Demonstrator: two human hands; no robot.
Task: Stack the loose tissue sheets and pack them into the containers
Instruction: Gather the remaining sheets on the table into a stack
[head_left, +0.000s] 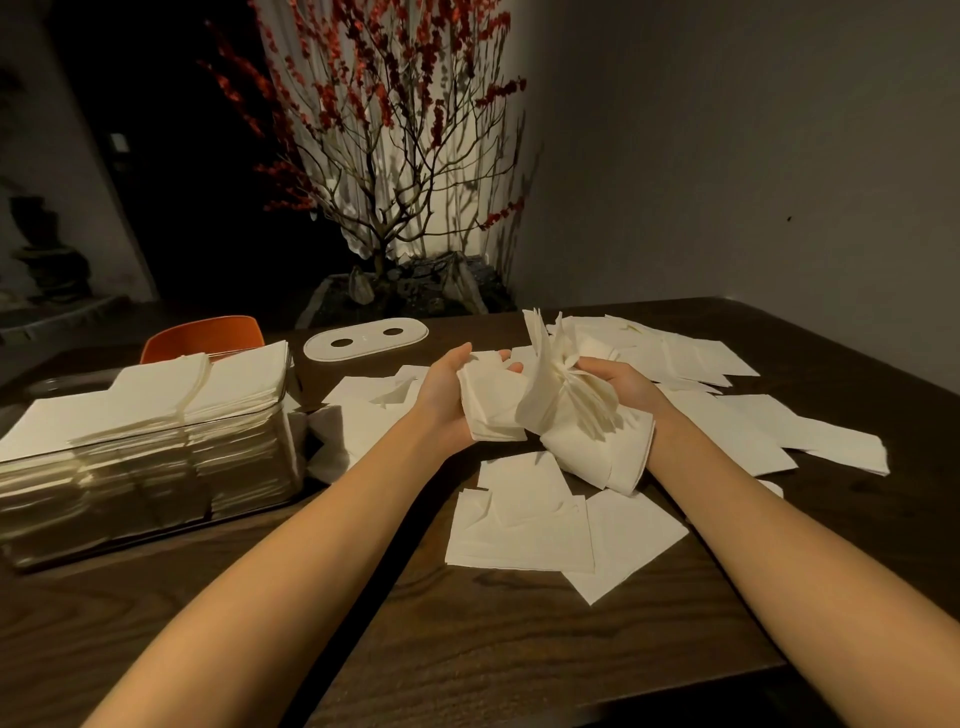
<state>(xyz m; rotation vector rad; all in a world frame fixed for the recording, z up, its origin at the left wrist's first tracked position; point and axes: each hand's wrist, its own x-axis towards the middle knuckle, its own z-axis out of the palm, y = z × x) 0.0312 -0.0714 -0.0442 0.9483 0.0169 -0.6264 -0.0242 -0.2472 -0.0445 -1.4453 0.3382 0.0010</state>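
Container (130, 483): a clear box at the left of the dark wooden table (467, 654), filled to above its rim with stacked tissue sheets; the top layers (171, 395) sit slightly offset from one another.
Orange chair (202, 338): its back shows just behind the container, past the table's far edge.
Lid (366, 340): a white oval piece with two dark round holes, lying flat on the table behind the hands, apart from the container.
Loose sheets, left centre (358, 410): a few white sheets lie flat between the container and the left hand.
Left hand (452, 395): palm turned up, fingers curled under and around a small squared stack of tissues (488, 410), thumb at the far side.
Right hand (618, 387): fingers closed around a thick, ruffled bunch of sheets (566, 395) whose edges fan out upward and to the left, touching the left hand's stack; more sheets hang below the wrist.
Sheets below the hands (530, 525): several overlapping squares lie flat on the table, some at an angle.
Sheets at right (727, 410): a wide scatter of overlapping tissues spreads toward the table's far right edge.
Plant (384, 156): bare branches with red blossoms rise from a dark planter behind the table, in front of a lit pale curtain.
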